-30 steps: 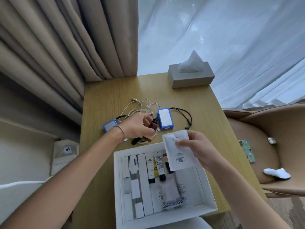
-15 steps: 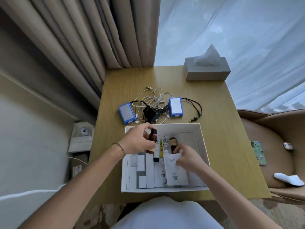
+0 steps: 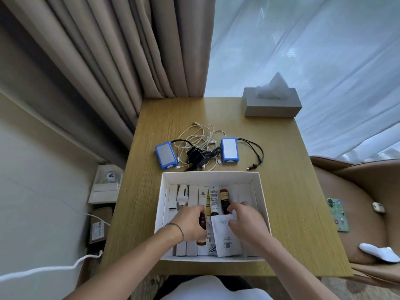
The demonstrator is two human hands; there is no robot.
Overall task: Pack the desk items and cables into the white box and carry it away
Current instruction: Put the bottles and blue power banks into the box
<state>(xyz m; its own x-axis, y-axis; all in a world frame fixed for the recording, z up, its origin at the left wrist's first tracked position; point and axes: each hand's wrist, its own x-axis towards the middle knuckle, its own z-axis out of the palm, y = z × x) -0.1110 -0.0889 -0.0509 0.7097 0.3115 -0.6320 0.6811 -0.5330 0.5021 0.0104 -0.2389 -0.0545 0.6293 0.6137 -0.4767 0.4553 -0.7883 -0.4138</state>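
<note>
White box (image 3: 211, 176) sits on the desk (image 3: 287, 202) at the near edge, open top, both hands down inside its near half.

Left hand (image 3: 190, 224) has fingers curled round a small brown bottle (image 3: 201, 231); the bottle's long axis runs near-far, cap toward the far wall, base toward me. It looks low in the box, about to be laid in the middle row. Right hand (image 3: 246, 221) pinches the top edge of a white packet (image 3: 226, 237), thumb on the face, fingers curled behind; the packet lies just right of the bottle, long axis also near-far.

Box contents: white cartons (image 3: 192, 197) along the left, a white tube (image 3: 181, 194) among them, then a yellow tube (image 3: 208, 200), a white printed tube (image 3: 213, 199) and a second brown bottle (image 3: 224, 199), all lying parallel, pointing at the far wall. Right section looks mostly bare; can't tell what is under my hands.

Still outside, just beyond the far wall: two blue-edged power packs (image 3: 165, 155), a tangle of white cables (image 3: 201, 137), a black adapter (image 3: 195, 158) and a black lead (image 3: 253, 150). My read: next reach is straight ahead over the far wall; the left hand is nearer the left pack, the right nearer the other. The loose cables may snag on that wall.

Grey tissue box (image 3: 271, 105) at the far right corner.
</note>
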